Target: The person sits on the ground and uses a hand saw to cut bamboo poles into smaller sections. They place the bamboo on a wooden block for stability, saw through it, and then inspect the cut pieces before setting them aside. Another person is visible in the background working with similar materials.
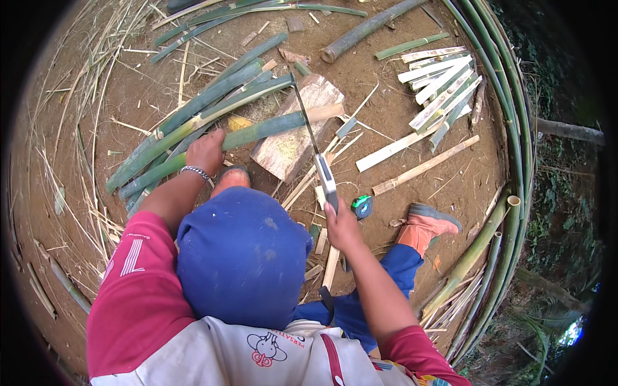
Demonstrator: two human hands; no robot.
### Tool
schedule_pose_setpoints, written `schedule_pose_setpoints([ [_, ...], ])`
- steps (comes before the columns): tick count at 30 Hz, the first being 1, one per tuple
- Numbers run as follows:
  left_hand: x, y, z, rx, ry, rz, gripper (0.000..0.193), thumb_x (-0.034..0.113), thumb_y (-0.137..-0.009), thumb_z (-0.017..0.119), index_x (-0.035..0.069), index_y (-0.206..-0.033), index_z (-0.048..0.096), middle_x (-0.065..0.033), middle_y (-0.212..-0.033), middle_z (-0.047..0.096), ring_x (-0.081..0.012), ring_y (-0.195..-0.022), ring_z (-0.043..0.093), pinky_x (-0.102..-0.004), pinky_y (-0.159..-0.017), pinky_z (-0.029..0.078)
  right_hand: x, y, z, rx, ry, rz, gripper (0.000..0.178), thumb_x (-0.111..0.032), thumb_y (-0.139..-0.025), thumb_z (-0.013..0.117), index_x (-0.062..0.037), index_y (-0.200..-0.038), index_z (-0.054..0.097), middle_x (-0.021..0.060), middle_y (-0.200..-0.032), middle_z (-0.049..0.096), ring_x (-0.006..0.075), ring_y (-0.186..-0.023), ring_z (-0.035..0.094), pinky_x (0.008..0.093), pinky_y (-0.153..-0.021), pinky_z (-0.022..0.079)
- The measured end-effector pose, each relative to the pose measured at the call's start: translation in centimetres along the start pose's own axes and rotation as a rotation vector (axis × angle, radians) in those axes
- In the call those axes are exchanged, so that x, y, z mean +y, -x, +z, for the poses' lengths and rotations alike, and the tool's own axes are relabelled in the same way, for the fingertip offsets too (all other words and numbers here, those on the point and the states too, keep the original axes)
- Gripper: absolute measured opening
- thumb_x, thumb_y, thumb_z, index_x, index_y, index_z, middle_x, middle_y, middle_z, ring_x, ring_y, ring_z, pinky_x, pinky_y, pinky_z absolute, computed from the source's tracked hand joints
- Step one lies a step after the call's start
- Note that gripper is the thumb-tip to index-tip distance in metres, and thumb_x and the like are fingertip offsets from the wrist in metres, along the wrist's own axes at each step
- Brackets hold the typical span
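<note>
My left hand [206, 153] is wrapped round a green length of split bamboo [254, 132], a bracelet at its wrist. The bamboo slants up to the right, its pale end resting over a squared wooden block [280, 156]. In my right hand [344, 225] is the handle of a handsaw [326, 177]. Its narrow blade points away from me and crosses the bamboo above the block, near where green turns pale. I cannot tell how deep any cut goes. More green bamboo lengths [193, 116] lie side by side just beyond my left hand.
A green and black tape measure [362, 206] lies right of my right hand. Short pale bamboo pieces [444, 87] are piled at the far right. A thick bamboo pole [370, 31] lies at the back. Long green poles [515, 128] line the right side. Thin strips litter the left ground.
</note>
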State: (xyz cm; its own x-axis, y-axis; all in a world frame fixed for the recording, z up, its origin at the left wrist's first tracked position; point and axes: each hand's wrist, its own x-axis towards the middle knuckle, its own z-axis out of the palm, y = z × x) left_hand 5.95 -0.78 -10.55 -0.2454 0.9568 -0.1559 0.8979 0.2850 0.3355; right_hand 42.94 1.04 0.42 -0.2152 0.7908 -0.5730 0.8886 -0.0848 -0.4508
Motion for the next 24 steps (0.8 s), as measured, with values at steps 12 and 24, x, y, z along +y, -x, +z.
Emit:
schedule_pose_setpoints([
  [12, -0.8, -0.3, 0.9, 0.033, 0.016, 0.029, 0.028, 0.014, -0.079, 0.068, 0.009, -0.101, 0.051, -0.0156, -0.096, 0.067, -0.0383, -0.093, 0.065, -0.0508, -0.079, 0.051, 5.7, 8.7, 1.8, 0.013, 0.016, 0.028, 0.043, -0.037, -0.102, 0.047, -0.0103, -0.136, 0.045, 0.0313, -0.107, 0.064, 0.0518, -0.101, 0.061, 0.0561, -0.085, 0.049],
  [24, 0.0, 0.0, 0.0, 0.001, 0.009, -0.007, 0.031, 0.016, -0.077, 0.072, 0.008, -0.100, 0.052, -0.0144, -0.098, 0.066, -0.0362, -0.097, 0.065, -0.0481, -0.081, 0.052, -1.0, -1.5, 2.0, 0.095, -0.135, -0.069, 0.044, -0.044, -0.103, 0.046, -0.0085, -0.128, 0.051, 0.0264, -0.105, 0.066, 0.0473, -0.103, 0.062, 0.0513, -0.088, 0.048],
])
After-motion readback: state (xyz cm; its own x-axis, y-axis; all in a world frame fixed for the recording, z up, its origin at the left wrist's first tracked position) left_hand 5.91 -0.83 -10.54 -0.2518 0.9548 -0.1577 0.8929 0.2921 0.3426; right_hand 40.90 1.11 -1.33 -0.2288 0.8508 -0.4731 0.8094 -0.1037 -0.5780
